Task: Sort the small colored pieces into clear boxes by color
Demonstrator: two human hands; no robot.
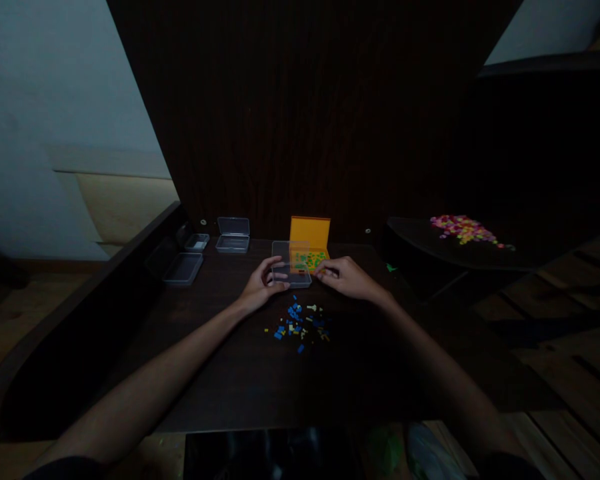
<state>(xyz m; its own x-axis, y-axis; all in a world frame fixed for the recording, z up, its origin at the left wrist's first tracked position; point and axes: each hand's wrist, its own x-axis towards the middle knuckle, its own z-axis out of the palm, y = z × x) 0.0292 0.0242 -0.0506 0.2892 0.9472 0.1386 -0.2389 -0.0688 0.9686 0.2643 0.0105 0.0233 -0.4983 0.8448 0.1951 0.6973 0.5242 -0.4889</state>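
Note:
In my left hand (266,285) is a clear plastic box (293,277) with its lid raised, gripped at its left side by thumb and fingers. Right behind it stands an open yellow box (310,232) with small green pieces (316,259) inside. My right hand (345,277) is at the front right corner of the yellow box, beside the clear box. Its thumb and fingertips are pinched together; whatever lies between them is too small to make out. Nearer to me, a loose pile of small blue, white and yellow building bricks (294,313) is spread on the dark table (220,373).
Several more clear boxes stand at the back left: one open (233,243), one shallow (183,269) and a small one (198,241). A heap of colourful beads or pieces (463,229) lies on a dark ledge at right. A raised wooden side (105,287) bounds the table's left.

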